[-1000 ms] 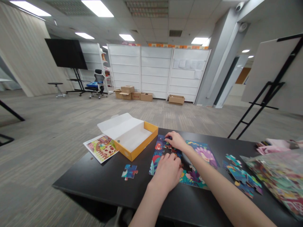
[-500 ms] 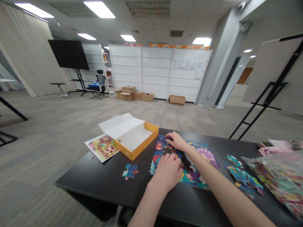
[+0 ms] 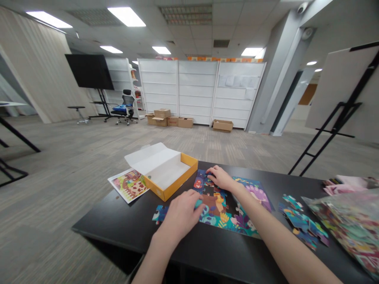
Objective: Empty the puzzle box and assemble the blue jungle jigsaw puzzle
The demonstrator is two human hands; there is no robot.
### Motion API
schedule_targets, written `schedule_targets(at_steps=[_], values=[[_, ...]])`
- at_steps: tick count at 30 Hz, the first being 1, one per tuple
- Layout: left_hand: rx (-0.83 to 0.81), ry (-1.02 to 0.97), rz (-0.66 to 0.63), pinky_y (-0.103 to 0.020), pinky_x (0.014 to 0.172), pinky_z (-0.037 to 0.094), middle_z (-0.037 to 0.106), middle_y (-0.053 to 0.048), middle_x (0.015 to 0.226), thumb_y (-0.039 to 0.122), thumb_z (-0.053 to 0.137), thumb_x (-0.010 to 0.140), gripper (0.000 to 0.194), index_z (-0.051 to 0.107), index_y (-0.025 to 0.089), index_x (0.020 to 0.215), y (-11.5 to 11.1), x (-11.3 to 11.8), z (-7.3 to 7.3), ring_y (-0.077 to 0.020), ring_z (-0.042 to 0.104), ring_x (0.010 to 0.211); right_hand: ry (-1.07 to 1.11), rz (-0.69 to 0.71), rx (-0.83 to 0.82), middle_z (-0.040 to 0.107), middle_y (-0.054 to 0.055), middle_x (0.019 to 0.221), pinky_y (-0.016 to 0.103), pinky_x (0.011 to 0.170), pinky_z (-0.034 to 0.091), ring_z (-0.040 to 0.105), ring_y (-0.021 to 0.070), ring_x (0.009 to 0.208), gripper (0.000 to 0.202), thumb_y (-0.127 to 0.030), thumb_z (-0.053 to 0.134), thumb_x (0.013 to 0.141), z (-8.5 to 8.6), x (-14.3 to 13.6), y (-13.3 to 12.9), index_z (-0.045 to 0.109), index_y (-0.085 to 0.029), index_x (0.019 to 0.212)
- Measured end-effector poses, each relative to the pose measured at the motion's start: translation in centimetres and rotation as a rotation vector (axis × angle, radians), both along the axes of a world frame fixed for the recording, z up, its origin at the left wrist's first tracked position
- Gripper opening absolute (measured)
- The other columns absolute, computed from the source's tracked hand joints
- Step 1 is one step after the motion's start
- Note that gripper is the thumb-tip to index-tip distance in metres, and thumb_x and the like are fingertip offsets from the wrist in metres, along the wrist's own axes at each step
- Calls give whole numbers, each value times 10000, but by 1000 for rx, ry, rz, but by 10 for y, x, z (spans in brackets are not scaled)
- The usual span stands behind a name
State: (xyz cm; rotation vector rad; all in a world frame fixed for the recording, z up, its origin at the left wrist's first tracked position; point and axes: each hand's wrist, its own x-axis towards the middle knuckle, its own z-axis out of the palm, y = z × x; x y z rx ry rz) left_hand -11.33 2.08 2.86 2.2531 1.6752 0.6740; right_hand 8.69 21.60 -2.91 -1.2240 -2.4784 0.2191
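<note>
A colourful jigsaw puzzle [image 3: 217, 211], partly assembled, lies on the black table [image 3: 124, 230], with dark gaps in its middle. My right hand [image 3: 220, 178] is at its upper edge, thumb and fingers bent around a dark blue puzzle piece. Over the puzzle's left edge is my left hand [image 3: 182, 211], palm down, fingers bent and thumb spread away; it covers part of the puzzle's left side. Just left of that hand, a small group of joined blue puzzle pieces [image 3: 159, 213] is partly hidden by it.
An open yellow box [image 3: 168, 192] with a white lid stands behind, beside a picture sheet [image 3: 130, 183]. At right lie several loose puzzle pieces [image 3: 302, 219] and a clear plastic bag [image 3: 346, 225] of colourful pieces. A flip-chart stand [image 3: 334, 126] rises beyond the table.
My left hand has moved left from the puzzle's middle to its left edge, uncovering brown and orange pieces and partly covering the loose blue group. My right hand has hardly moved.
</note>
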Motion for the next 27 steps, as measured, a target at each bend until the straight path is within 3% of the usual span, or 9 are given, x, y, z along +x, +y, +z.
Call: schedule_targets(at_steps=[5,10,16,21,23,27], values=[[-31,278,398,-336,758,473,693,-50,973,413,549,935,219,646,216,933,-26,-52,3,-252,659,932,19,1,-44,584,104,1073,315,897,452,587,197,957,232,-251,596,939,5,-2,-1,677,-190,1148],[-102,409,505,-384,804,487,658,-116,1051,529,572,895,382,636,184,1043,-36,-71,-10,-319,617,1044,27,-5,-86,589,95,1026,295,855,462,600,178,884,216,-244,618,916,12,-2,-2,700,-169,1100],[-139,333,423,-390,850,501,662,-96,1110,415,557,907,273,637,208,1067,-39,-77,-11,-298,626,1065,38,-7,-83,653,86,948,291,793,475,616,171,797,171,-257,639,889,32,-2,-5,726,-155,995],[-68,94,258,-382,897,519,665,-63,1232,297,649,807,431,574,246,1229,-41,-70,-4,-263,669,1034,103,-2,-81,708,88,960,312,788,483,631,183,809,193,-280,620,889,75,0,-16,720,-153,992],[58,6,166,-377,955,509,652,-53,1274,258,636,814,472,542,264,1277,-40,-60,-4,-248,655,1081,139,58,-205,724,72,934,307,767,494,638,182,808,235,-337,605,899,96,1,-26,716,-155,999],[291,-86,38,-366,1084,455,595,-53,1362,180,600,842,581,436,286,1390,-31,-38,-7,-226,563,1260,152,362,-608,733,53,1012,275,765,524,660,176,869,370,-432,690,832,131,-6,-59,696,-164,1088]])
